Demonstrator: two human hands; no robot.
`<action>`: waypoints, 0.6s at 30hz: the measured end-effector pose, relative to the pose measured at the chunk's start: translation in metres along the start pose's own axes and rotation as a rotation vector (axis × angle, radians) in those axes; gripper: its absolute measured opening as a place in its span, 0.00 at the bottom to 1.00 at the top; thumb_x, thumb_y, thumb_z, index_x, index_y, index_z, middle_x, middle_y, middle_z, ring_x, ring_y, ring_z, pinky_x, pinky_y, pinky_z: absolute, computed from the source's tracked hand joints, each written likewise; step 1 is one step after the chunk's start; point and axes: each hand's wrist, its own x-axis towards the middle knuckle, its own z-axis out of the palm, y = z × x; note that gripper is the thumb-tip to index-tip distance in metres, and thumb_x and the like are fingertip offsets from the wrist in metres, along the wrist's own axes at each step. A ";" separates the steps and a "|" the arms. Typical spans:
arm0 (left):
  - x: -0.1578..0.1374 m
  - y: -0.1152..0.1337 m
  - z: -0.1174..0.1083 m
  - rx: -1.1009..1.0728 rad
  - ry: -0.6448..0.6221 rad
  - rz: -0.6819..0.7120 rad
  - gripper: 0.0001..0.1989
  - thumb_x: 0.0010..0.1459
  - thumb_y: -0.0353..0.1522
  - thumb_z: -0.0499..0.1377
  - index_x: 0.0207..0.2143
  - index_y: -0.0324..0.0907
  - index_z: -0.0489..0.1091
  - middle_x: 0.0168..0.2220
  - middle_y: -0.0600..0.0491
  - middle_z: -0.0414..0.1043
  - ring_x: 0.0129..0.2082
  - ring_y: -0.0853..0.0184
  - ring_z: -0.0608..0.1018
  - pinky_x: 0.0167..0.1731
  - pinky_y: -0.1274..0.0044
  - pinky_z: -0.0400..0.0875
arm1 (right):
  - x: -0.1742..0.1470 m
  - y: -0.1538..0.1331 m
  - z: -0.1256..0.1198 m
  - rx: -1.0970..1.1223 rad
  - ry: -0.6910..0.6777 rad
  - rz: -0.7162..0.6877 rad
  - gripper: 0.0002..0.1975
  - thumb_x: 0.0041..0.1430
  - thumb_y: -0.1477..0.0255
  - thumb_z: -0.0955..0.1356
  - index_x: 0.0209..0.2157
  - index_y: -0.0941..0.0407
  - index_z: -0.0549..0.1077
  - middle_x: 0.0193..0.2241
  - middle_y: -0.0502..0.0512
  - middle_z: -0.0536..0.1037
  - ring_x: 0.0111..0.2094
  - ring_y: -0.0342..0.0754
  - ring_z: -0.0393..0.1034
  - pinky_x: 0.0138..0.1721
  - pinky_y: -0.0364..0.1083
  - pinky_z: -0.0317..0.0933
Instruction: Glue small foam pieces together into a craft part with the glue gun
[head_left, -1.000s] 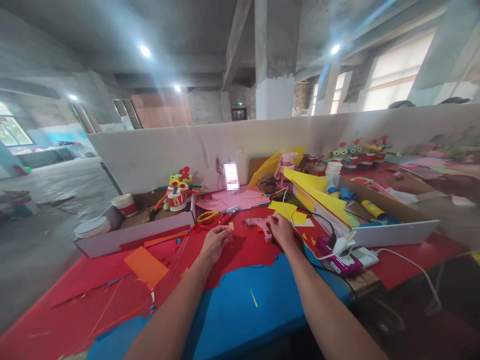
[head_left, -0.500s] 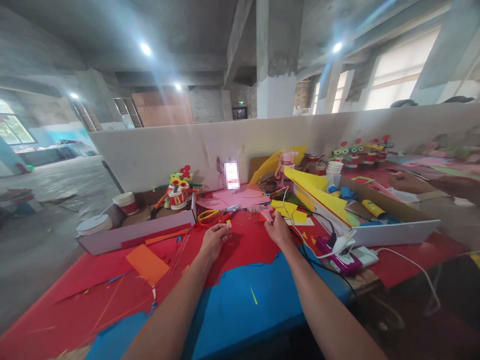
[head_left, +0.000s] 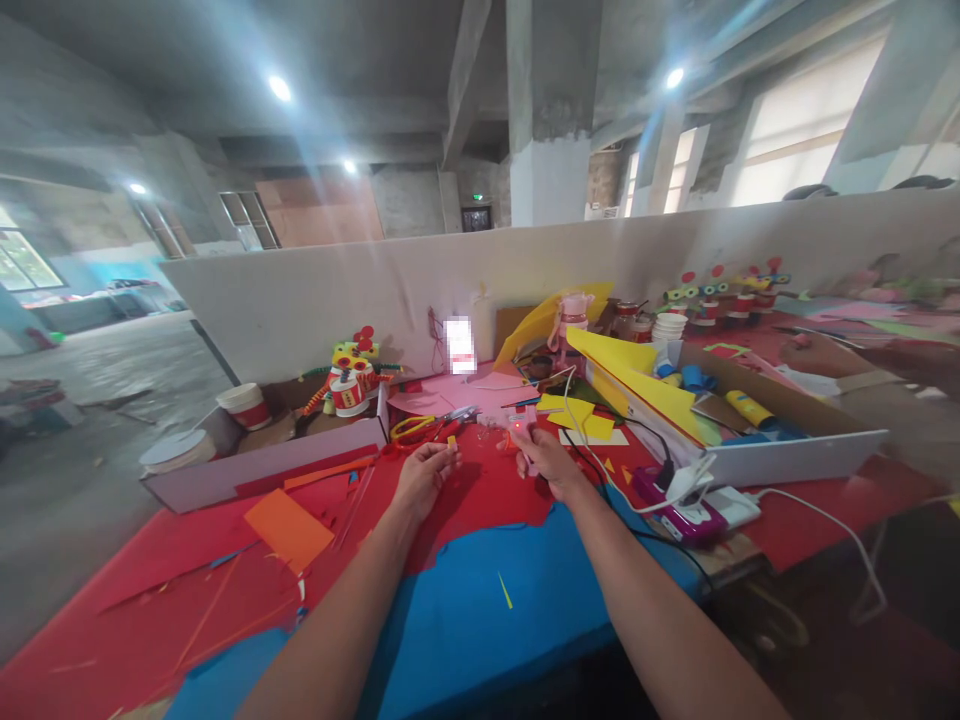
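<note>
My left hand (head_left: 422,482) pinches a small yellow-orange paper piece (head_left: 451,441) between thumb and fingertips, above the red sheet (head_left: 480,500). My right hand (head_left: 553,464) is wrapped round the handle of a pink hot glue gun (head_left: 519,424), whose small red light is lit. Its nozzle points left, towards the back of the table. Beyond my left hand lies a pair of scissors (head_left: 414,429) with yellow handles. Yellow paper pieces (head_left: 589,424) lie just past my right hand.
A blue sheet (head_left: 540,590) covers the near edge. At left, a box (head_left: 262,465) holds paper cups and a cup figure (head_left: 351,385). Right of me, cables run to a purple power strip (head_left: 686,515) beside a box of coloured rolls (head_left: 802,455). An orange card (head_left: 289,530) lies left.
My right hand has closed round the glue gun's handle and brought it slightly left, nearer my left hand. My left hand still holds the paper piece. The view has shifted slightly.
</note>
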 end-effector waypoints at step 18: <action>0.003 -0.001 -0.006 -0.140 -0.001 -0.016 0.11 0.43 0.20 0.68 0.32 0.35 0.74 0.31 0.49 0.79 0.34 0.65 0.82 0.40 0.76 0.76 | -0.014 -0.005 0.017 -0.256 -0.065 -0.073 0.20 0.56 0.51 0.63 0.29 0.55 0.65 0.11 0.41 0.62 0.13 0.40 0.58 0.17 0.40 0.53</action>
